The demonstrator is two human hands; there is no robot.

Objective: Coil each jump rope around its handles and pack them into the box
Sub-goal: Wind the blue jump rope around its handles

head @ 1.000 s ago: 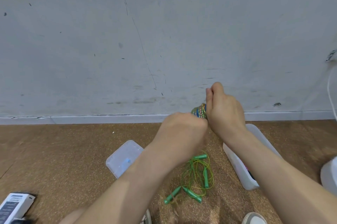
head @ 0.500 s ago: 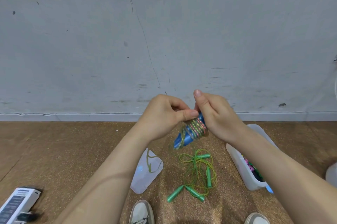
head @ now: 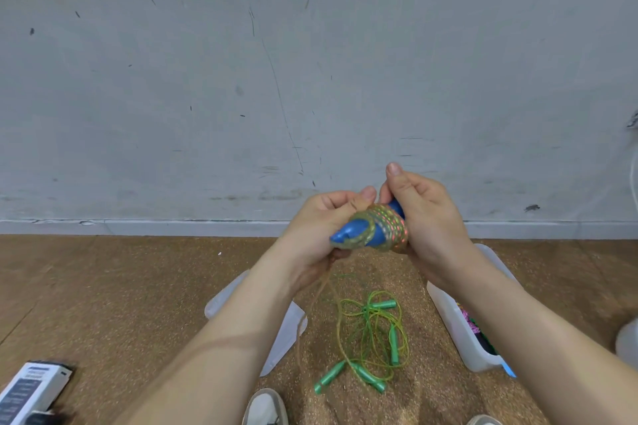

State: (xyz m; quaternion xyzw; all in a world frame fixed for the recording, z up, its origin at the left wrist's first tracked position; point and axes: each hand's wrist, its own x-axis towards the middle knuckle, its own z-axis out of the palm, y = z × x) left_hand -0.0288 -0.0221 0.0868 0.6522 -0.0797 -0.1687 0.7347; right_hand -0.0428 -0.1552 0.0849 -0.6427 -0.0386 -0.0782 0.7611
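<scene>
Gripping the blue handles (head: 349,234) at centre frame in the right hand (head: 426,217), pinching the cord (head: 390,228) against them with the left hand (head: 319,231) close alongside, treating it as light, limp and springy, probably uncoiling if released, up-left of the box (head: 464,331).

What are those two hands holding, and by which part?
A blue-handled jump rope, its cord wound round the handles. The right hand grips the bundle's upper end; the left hand holds the pointed lower end and the cord there.
</scene>
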